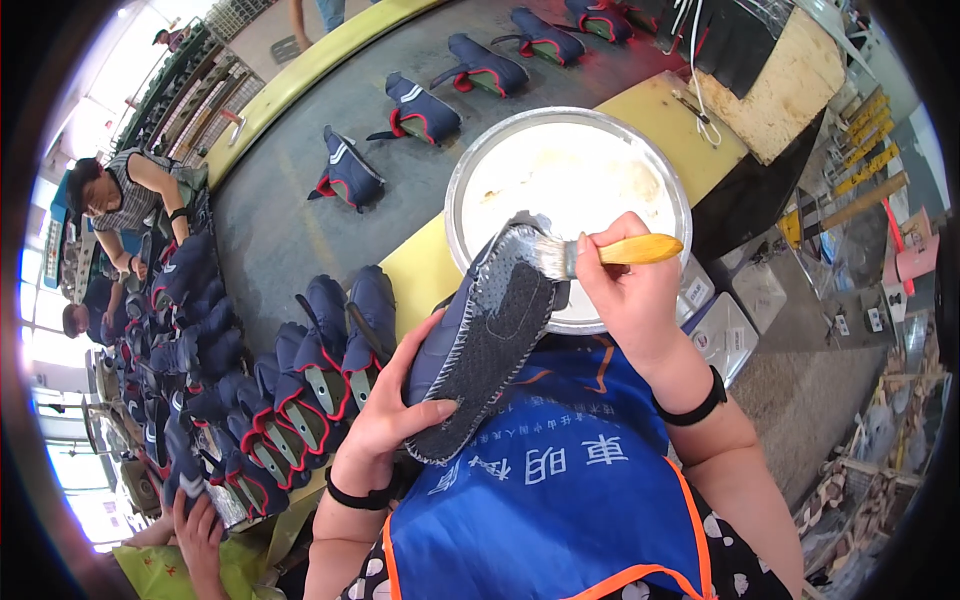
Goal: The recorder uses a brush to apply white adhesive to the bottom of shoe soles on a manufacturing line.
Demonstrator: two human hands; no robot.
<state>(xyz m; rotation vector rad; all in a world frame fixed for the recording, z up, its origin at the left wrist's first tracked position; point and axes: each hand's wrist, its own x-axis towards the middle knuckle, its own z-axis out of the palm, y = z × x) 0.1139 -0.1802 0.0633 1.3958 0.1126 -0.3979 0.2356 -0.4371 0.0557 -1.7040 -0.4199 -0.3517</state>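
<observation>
My left hand [395, 400] is closed around a dark blue shoe upper [490, 335], its black sole side turned up and edged with white zigzag stitching. In my right hand [630, 295] is a paintbrush [640, 250] with a yellow wooden handle, pinched near the ferrule. Its white bristles touch the sole at the far end, where a wet, whitish film shows. Directly behind the shoe upper stands a wide metal basin [455, 215] holding a white, creamy substance [570, 170]; the upper's far end overlaps its near rim.
Several shoe uppers [420, 108] lie spaced along a grey conveyor belt [280, 230]. More uppers [310, 385] crowd the left side. A person [135, 200] works at far left; another person's hand [200, 535] touches uppers at lower left. A yellow ledge [400, 290] runs beside the belt.
</observation>
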